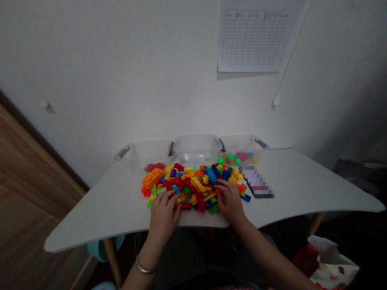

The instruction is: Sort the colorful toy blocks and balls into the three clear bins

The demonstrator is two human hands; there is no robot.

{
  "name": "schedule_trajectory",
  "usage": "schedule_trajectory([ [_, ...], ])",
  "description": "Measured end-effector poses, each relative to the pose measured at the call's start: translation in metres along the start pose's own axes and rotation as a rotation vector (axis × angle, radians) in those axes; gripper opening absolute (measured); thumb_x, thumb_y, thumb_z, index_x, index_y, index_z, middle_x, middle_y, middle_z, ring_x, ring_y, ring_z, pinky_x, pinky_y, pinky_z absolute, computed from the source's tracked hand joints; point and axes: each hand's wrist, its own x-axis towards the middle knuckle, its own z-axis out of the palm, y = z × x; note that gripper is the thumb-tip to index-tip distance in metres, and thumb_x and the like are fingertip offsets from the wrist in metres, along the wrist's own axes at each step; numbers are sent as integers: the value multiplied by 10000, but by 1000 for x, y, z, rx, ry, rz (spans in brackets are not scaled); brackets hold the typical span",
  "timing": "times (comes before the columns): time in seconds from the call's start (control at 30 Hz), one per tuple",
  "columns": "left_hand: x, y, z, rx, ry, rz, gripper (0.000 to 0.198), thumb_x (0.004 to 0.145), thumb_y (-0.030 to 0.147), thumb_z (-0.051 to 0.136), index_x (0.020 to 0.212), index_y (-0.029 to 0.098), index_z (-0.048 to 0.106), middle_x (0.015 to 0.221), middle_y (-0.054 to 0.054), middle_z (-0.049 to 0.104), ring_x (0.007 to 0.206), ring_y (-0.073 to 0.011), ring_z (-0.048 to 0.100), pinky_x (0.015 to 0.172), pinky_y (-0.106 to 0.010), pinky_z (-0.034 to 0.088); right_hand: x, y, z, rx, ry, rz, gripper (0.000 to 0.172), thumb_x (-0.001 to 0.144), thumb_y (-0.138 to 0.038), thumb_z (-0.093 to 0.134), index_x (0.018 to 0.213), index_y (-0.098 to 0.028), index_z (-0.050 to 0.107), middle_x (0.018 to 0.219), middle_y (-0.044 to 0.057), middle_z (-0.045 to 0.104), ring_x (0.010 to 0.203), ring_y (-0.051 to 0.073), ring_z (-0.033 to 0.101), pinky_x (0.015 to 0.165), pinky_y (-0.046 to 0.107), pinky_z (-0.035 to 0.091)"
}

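Left hand (165, 207) and right hand (232, 201) touch a colourful brick pile (198, 185).

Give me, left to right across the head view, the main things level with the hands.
Wooden panel, left hand, toy blocks between the hands, right hand, pixelated device.

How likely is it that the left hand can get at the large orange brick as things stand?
Probably yes: the large orange brick lies at the left edge of the brick pile, just beyond the left hand, with nothing visible on top.
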Motion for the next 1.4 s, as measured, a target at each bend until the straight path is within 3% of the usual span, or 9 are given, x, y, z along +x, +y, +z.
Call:
schedule_trajectory([
  [0.3, 29, 20, 9, -2, -57, 119, 352, 891, 245, 504, 1218, 247, 633, 1295, -81, 613, 1196, -284, 493, 1049, -499, 389, 3, -1, -1, -2, -16, -16, 260, 842, -116, 502, 1044, -211, 635, 1148, 98, 638, 1088, 251, 573, 949, 462, 474],
  [0.47, 53, 31, 18, 35, -115, 184, 420, 886, 151, 460, 1268, 251, 604, 1297, -67, 625, 1205, -286, 497, 1075, -538, 348, 3, -2, -2, 4, -30, -28, 263, 827, -99, 502, 1029, -199, 637, 1126, 99, 645, 1080, 247, 570, 953, 450, 470],
  [0.67, 74, 34, 20, 50, -135, 178, 362, 881, 176, 495, 1203, 251, 643, 1208, -57, 678, 1172, -279, 535, 1084, -543, 331, 3, -2, -1, -2, -46, -39, 263, 830, -96, 497, 1035, -190, 632, 1127, 98, 642, 1093, 251, 555, 968, 452, 455],
  [0.93, 81, 34, 25, 38, -134, 185, 314, 869, 159, 512, 1132, 226, 671, 1111, -57, 701, 1060, -260, 560, 991, -466, 416, 3, -2, -2, 4, -57, -43, 248, 837, -93, 502, 1028, -179, 634, 1119, 100, 648, 1087, 248, 551, 968, 445, 454],
  [1.23, 92, 31, 32, 160, -153, 257, 238, 866, 141, 502, 1012, 195, 682, 1021, -89, 674, 967, -256, 539, 910, -427, 433, 5, -4, -2, 2, -44, -37, 244, 834, -95, 506, 1007, -187, 652, 1096, 93, 664, 1068, 242, 568, 956, 434, 465],
  [1.4, 98, 28, 34, 162, -157, 231, 189, 850, 158, 528, 976, 183, 667, 1037, -95, 668, 961, -262, 534, 885, -412, 432, 4, -2, 0, -11, -44, -45, 254, 840, -93, 499, 1012, -193, 656, 1098, 89, 668, 1078, 246, 562, 960, 447, 470],
])
